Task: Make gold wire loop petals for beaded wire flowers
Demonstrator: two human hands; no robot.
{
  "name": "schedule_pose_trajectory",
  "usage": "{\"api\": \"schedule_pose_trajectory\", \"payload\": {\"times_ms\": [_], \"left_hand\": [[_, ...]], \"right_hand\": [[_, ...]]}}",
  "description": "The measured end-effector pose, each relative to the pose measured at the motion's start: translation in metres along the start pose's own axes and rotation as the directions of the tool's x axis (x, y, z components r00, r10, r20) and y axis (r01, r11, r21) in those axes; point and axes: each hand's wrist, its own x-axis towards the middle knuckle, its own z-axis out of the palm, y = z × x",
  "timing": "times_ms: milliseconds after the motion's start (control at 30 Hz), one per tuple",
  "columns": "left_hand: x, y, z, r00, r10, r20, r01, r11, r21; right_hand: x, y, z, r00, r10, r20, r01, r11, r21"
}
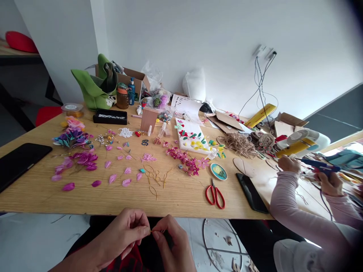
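Observation:
Below the table's front edge, my left hand (133, 230) and my right hand (171, 241) meet over my lap. Thumb and forefinger of each are pinched together on a thin gold wire (151, 232), mostly hidden by the fingers. On the table just beyond lie bent gold wire shapes (153, 192), some looped like leaves. Pink petals on wire stems (112, 178) are spread to their left, with a magenta flower cluster (85, 160) behind. Red-handled scissors (215, 195) rest at the right, near a spray of deep pink flowers (188, 162).
A black phone (251, 192) lies right of the scissors, and a larger black device (21, 162) at the left edge. At the right, a co-worker's hands (330, 183) hold a blue glue gun (317, 165). A green felt bag (95, 88) and jars stand at the back.

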Motion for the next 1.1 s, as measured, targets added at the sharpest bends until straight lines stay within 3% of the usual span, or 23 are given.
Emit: {"api": "schedule_pose_trajectory", "payload": {"times_ms": [100, 200, 267, 400, 467, 600, 767, 1100], "left_hand": [[0.001, 0.0, -0.002, 0.999, -0.044, -0.016, 0.044, 0.999, 0.013], [0.002, 0.001, -0.003, 0.997, -0.071, -0.032, 0.071, 0.997, -0.007], [0.004, 0.001, -0.004, 0.997, -0.071, -0.028, 0.071, 0.997, -0.019], [0.007, 0.0, -0.008, 0.998, -0.053, -0.015, 0.054, 0.997, 0.06], [0.008, -0.002, -0.01, 0.999, -0.039, -0.008, 0.039, 0.991, 0.128], [0.01, -0.003, -0.014, 1.0, -0.012, 0.012, 0.009, 0.978, 0.207], [0.006, 0.0, -0.015, 0.996, -0.006, 0.088, -0.004, 0.994, 0.105], [0.011, -0.002, -0.009, 1.0, -0.014, 0.011, 0.013, 0.998, 0.06]], "right_hand": [[0.008, -0.006, -0.002, 0.949, -0.312, 0.034, 0.306, 0.894, -0.326], [0.011, -0.007, 0.001, 0.88, -0.473, 0.053, 0.422, 0.725, -0.544], [0.011, -0.006, 0.0, 0.887, -0.456, 0.065, 0.414, 0.728, -0.546], [0.009, -0.007, -0.008, 0.948, -0.296, 0.112, 0.316, 0.853, -0.415], [0.008, -0.009, -0.012, 0.953, -0.271, 0.137, 0.303, 0.846, -0.438], [0.009, -0.012, -0.013, 0.941, -0.297, 0.16, 0.336, 0.776, -0.534], [0.012, -0.011, -0.012, 0.924, -0.353, 0.145, 0.371, 0.741, -0.56], [0.01, -0.014, -0.008, 0.918, -0.39, 0.068, 0.377, 0.808, -0.452]]}}
